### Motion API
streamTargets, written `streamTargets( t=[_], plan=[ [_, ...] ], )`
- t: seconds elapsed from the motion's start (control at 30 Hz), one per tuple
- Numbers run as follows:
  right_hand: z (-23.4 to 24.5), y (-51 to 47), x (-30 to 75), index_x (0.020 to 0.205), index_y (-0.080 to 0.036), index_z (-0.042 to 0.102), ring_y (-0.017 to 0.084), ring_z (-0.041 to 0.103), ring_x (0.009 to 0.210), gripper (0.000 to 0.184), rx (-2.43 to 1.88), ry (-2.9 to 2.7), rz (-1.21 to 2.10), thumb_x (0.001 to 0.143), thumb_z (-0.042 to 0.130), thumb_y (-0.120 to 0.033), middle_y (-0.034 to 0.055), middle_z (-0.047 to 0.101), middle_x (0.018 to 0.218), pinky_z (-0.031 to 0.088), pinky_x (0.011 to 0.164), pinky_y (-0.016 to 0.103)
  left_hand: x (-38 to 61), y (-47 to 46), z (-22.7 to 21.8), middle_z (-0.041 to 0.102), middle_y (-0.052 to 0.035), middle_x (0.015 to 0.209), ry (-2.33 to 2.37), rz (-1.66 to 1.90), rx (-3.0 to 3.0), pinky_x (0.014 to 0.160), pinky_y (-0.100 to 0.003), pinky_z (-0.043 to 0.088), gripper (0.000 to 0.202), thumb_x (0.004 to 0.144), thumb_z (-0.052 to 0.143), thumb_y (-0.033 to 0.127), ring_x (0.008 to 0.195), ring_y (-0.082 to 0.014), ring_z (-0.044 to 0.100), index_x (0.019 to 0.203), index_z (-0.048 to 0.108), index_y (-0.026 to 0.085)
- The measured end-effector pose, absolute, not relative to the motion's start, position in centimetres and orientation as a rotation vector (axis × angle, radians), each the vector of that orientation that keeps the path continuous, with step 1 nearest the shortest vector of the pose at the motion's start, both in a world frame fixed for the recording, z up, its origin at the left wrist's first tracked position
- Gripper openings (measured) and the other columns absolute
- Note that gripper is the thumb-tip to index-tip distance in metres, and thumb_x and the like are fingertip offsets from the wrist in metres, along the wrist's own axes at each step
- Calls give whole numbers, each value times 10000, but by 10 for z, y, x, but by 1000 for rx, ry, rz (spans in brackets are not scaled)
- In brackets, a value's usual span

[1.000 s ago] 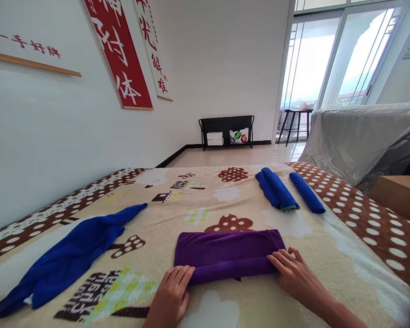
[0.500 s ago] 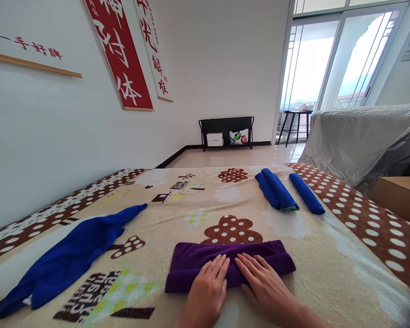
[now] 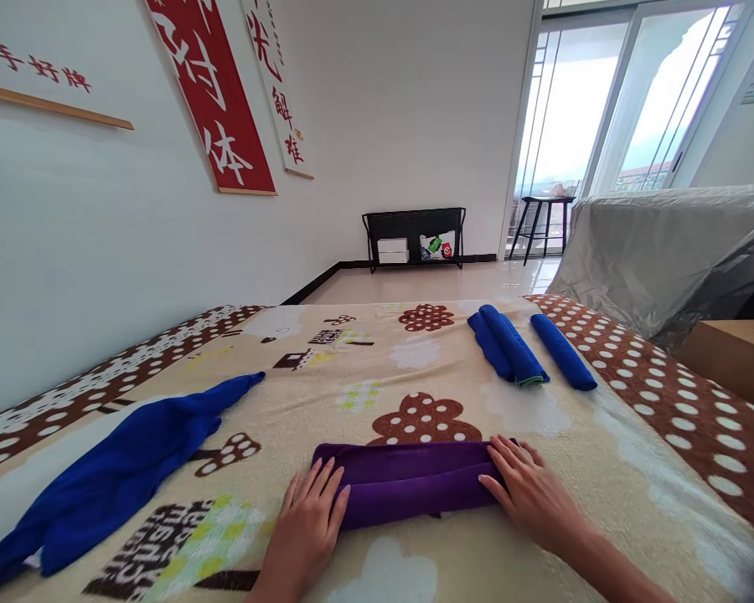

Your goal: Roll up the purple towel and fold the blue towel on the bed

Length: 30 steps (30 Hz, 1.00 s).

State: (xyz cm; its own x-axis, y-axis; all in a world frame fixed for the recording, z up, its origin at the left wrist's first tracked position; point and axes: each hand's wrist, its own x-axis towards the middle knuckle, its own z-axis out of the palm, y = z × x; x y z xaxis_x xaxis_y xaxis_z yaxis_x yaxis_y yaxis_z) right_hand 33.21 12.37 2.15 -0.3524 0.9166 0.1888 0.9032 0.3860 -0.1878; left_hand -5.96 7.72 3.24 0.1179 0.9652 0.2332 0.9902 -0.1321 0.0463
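Note:
A purple towel (image 3: 408, 490), partly rolled along its near side, lies crosswise on the patterned blanket (image 3: 302, 419). My left hand (image 3: 307, 519) rests on its left end, fingers stretched out over the cloth. On the right end lies my right hand (image 3: 531, 490), with its fingers flat and the thumb apart. A strip of the towel behind the roll is still flat. Neither hand grips the cloth; both touch it from above.
A crumpled blue towel (image 3: 126, 469) lies to the left. Two rolled blue towels, one thicker (image 3: 508, 345) and one slimmer (image 3: 562, 352), lie at the far right. Beyond the blanket stand a black rack (image 3: 415, 224), a stool (image 3: 545, 213) and plastic-covered furniture (image 3: 659, 243); a cardboard box (image 3: 735, 356) is at right.
My hands have moved apart from the towel's middle, the left one to its left end and the right one to its right end. The near roll now covers slightly more cloth.

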Motion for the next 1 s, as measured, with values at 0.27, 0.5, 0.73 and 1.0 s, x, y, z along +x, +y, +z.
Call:
streamTargets(
  t=[0.27, 0.5, 0.73, 1.0],
  plan=[
    [30, 126, 265, 1470, -356, 407, 164, 324, 1450, 615, -1411, -2542, 156, 977, 175, -641, -60, 241, 1521, 347, 1196, 421, -20, 111, 45, 383, -98, 1547, -2060, -255, -2467, 1154, -496, 342, 560, 1007, 319, 474, 1433, -253, 377, 1481, 431, 198],
    [23, 139, 343, 1472, -329, 414, 117, 367, 1422, 615, -1474, -2525, 126, 977, 218, -636, -17, 312, 1493, 332, 1216, 357, -75, 100, 33, 311, -51, 1586, -2265, -251, -2357, 1198, -512, 238, 576, 1008, 293, 513, 1484, -222, 263, 1521, 344, 256],
    [25, 126, 364, 1418, -279, 504, 139, 377, 1398, 546, -1412, -2454, -179, 974, 351, -558, 0, 348, 1481, 325, 1169, 329, -70, 83, 40, 478, -101, 1492, -1938, -342, -2136, 1138, -568, 337, 541, 985, 407, 486, 1391, -293, 437, 1417, 520, 182],
    [0, 104, 361, 1316, -303, 576, 63, 454, 1218, 448, -1141, -2234, -447, 912, 396, -230, -49, 517, 1317, 238, 1140, 270, -51, 45, 31, 651, -70, 1252, -1244, -474, -2297, 1006, -352, 474, 575, 773, 513, 106, 1138, -220, 602, 1344, 549, 170]
  ],
)
